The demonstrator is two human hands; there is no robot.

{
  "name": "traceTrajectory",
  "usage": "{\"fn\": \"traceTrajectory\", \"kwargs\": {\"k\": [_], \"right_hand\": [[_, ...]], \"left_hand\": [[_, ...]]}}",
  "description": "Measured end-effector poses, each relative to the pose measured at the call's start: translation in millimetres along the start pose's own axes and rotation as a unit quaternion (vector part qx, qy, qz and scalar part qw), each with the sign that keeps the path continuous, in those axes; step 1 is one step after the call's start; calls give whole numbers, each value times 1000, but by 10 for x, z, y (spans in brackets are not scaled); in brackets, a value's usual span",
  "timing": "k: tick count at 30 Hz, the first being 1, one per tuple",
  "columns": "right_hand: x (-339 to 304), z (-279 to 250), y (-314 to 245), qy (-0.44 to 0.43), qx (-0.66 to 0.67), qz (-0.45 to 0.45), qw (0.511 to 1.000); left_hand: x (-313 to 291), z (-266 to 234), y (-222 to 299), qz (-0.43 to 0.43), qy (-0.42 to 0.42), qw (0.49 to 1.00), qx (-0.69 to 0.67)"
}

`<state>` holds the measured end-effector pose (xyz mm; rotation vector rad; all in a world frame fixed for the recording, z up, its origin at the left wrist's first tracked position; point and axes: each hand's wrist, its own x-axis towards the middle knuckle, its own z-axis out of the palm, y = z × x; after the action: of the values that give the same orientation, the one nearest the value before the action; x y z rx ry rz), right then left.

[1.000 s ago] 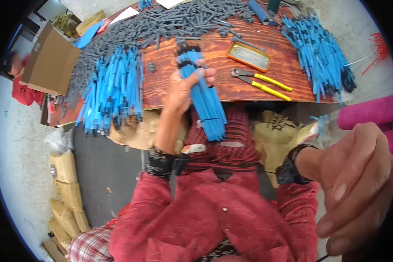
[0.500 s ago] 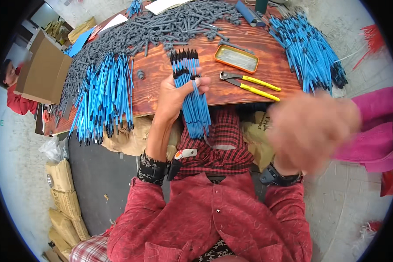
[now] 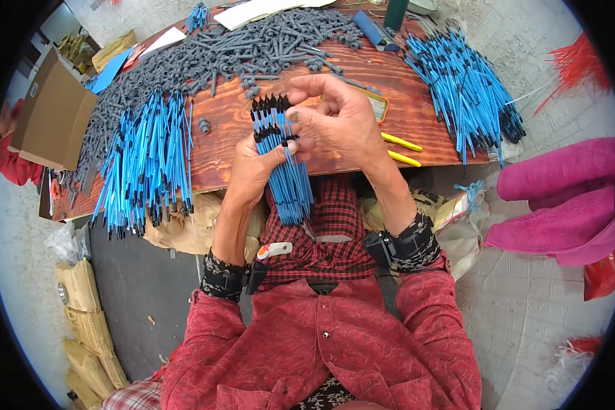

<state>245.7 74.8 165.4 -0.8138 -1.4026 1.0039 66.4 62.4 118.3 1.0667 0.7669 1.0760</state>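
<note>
Upright in my left hand (image 3: 251, 169) is a bundle of thin blue rods (image 3: 285, 181) with black pointed tips and black collars. The thumb presses across its front and the fingers wrap behind. My right hand (image 3: 345, 123) is at the bundle's upper right side, thumb and fingers bent together beside the black tips. Whatever lies between those fingertips is too small or hidden to name. Behind the right hand, yellow-handled pincers (image 3: 402, 142) lie on the table, their jaws covered. The hand also partly hides a shallow orange-rimmed tin (image 3: 381, 108).
Grey plastic parts (image 3: 253, 48) heap along the back of the wooden table (image 3: 219, 154). Blue rods pile at the left (image 3: 150, 157) and the right (image 3: 461, 89). An open cardboard box (image 3: 55, 113) stands at far left, near another person's red sleeve. Pink cloths (image 3: 560, 205) hang at right.
My right hand has come in from the right, where it was blurred, to the top of the bundle. It now covers part of the pincers and tin. My left hand keeps its hold.
</note>
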Motion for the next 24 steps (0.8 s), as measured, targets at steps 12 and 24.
{"fn": "traceTrajectory", "kwargs": {"k": [12, 24], "right_hand": [[-69, 167, -82, -51, -22, 47, 997], [-53, 120, -46, -61, 3, 82, 995]], "left_hand": [[-9, -58, -73, 21, -16, 998, 50], [33, 69, 8, -8, -8, 990, 143]]}}
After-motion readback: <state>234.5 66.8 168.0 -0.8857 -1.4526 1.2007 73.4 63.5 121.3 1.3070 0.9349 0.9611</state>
